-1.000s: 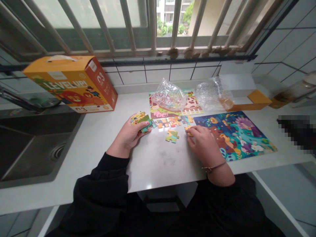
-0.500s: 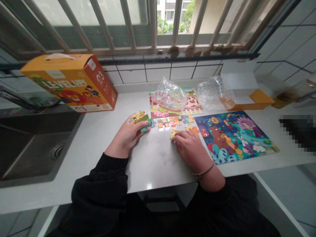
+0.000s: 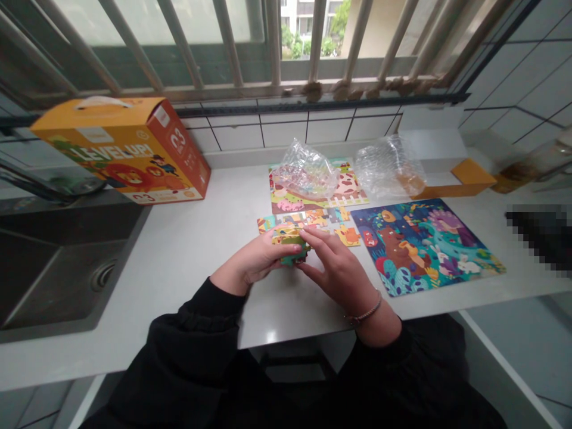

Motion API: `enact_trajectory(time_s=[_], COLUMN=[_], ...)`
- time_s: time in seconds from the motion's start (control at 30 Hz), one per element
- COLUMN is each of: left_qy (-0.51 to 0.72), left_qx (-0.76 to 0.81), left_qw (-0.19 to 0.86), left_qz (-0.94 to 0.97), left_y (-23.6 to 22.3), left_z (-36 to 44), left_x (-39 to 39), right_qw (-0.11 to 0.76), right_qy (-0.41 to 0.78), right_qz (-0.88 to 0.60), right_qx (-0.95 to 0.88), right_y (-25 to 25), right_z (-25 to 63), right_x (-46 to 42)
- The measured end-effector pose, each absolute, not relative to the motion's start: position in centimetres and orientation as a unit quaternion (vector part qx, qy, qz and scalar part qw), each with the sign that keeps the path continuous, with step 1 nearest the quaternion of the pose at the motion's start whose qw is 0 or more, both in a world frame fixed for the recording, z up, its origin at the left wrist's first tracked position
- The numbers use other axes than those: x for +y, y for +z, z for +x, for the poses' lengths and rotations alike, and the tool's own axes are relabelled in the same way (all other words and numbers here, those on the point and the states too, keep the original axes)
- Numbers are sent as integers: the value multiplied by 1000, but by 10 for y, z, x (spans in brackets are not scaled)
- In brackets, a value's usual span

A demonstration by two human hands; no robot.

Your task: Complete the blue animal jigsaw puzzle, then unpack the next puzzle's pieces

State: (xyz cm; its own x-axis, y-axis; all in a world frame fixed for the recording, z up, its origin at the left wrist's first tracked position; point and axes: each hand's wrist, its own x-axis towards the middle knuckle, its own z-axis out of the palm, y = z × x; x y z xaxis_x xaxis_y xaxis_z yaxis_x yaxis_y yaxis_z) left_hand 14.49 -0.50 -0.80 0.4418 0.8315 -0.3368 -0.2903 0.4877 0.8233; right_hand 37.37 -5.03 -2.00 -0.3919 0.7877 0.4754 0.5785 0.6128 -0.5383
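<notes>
My left hand (image 3: pixel 254 262) is closed around a stack of jigsaw puzzle pieces (image 3: pixel 290 241), thumb on top. My right hand (image 3: pixel 337 265) meets the stack from the right, its fingertips at the top edge and its thumb lower down. Just beyond my hands, several loose puzzle pieces (image 3: pixel 315 217) lie in a row on the white counter. An orange piece (image 3: pixel 347 236) sits closer, left of a dark blue picture sheet (image 3: pixel 429 247) with a bear and rabbits. My hands hide part of the counter behind the stack.
A farm picture sheet (image 3: pixel 288 205) lies behind the pieces, partly under a clear plastic bag (image 3: pixel 308 170). Another clear wrapper (image 3: pixel 388 167) rests by an open orange-and-white box (image 3: pixel 456 187). At left stand an orange carton (image 3: pixel 129 152) and a dark sink (image 3: pixel 58 280).
My left hand has moved right and slightly nearer with the stack. My right hand has lifted from a yellow piece on the counter to the stack. Striped and teal pieces at the row's left now show.
</notes>
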Motion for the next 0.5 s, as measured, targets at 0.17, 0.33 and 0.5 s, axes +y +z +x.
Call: enact_trajectory(time_s=[0.17,0.33,0.5], left_qy=[364,397,454], left_qx=[369,385,423], left_qw=[787,775,736], left_qz=[334,305,272], left_y=[-7,1,1], left_z=[141,132,129], left_x=[-4,0,6], right_qw=[395,405,400], right_qy=[179,178,177], right_qz=[-414,-459,-490], right_qx=[-800,-771,-754], right_y=[-25,-27,-29], right_z=[375,377,376], right_x=[-47,-45,-45])
